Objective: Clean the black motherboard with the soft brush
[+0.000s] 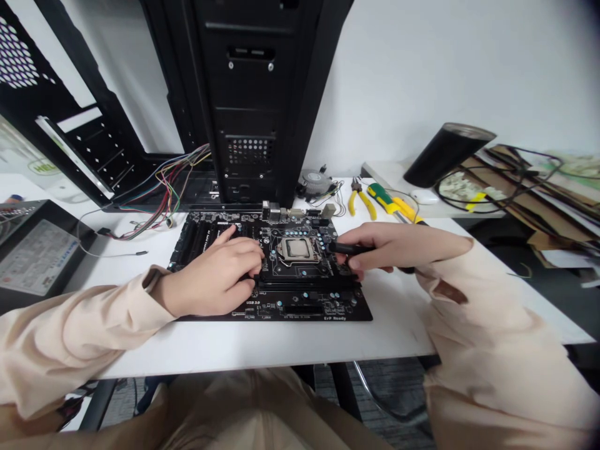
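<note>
A black motherboard (319,306) lies flat on the white table in front of me. Near its middle, a processor (299,249) sits in the metal frame of the socket. My left hand (220,272) rests palm down on the board's left half, fingers apart and partly bent, holding nothing that I can see. At the board's right edge, my right hand (379,247) grips a slim black pen-like tool (351,249). The tool points left, towards the right side of the socket; whether its tip touches the board I cannot tell.
Behind the board stands an open black computer case (253,100) with loose coloured wires (171,181). A power supply (37,250) is at the left. Back right are a cooling fan (315,182), yellow-handled pliers (360,199), a green-yellow screwdriver (382,197) and a black cylinder (443,153).
</note>
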`<state>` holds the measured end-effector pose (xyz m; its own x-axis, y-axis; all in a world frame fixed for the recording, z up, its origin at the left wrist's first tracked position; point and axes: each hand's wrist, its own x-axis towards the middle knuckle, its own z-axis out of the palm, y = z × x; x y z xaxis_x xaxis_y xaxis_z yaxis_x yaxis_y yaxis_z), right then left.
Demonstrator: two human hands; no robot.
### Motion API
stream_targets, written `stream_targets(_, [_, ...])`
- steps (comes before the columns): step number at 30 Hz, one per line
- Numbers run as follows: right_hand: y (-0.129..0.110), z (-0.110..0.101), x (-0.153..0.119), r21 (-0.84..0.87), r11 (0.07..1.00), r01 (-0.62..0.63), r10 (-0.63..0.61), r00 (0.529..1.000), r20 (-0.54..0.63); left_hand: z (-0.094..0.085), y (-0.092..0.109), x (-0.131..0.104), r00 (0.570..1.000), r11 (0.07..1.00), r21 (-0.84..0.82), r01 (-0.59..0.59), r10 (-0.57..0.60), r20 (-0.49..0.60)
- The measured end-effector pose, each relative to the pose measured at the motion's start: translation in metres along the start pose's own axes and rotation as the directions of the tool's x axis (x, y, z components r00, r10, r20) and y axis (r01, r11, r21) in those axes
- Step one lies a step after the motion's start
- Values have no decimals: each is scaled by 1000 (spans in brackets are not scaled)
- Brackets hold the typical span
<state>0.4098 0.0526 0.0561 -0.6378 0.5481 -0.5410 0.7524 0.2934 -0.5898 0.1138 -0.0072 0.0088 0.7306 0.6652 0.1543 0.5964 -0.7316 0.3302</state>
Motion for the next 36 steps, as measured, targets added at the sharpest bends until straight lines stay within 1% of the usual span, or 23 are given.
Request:
stream_targets(4, [0, 1, 1, 12, 1000, 17, -17, 1000, 16, 2, -3, 0, 1000, 1000, -7, -3, 3, -3])
stream_targets(8, [-1, 1, 2, -3, 1000, -1, 1, 1000, 24, 5, -3, 2, 1000, 1000, -1, 13, -13, -14])
stream_targets(14, [-2, 1, 2, 2, 1000, -4, 3, 1000, 31, 5, -3, 2, 999, 1000, 4, 29, -29, -35])
stream_targets(20, [-2, 1, 2, 5, 1000, 2, -2, 999, 38, 5, -4, 1, 999, 1000, 9, 24, -24, -29])
stream_targets(27, [1, 0, 3, -10, 999, -41, 41, 999, -21, 3, -4, 1, 1000, 1000, -10, 7, -7, -13])
stream_targets(34, [5, -1, 4, -12, 1000, -18, 17, 998, -65, 4, -5, 1, 1000, 1000, -14, 0, -1, -16])
stream_targets(36, [6, 0, 6, -4, 1000, -6, 6, 995, -100, 5, -6, 1, 1000, 1000, -11, -6, 6, -21])
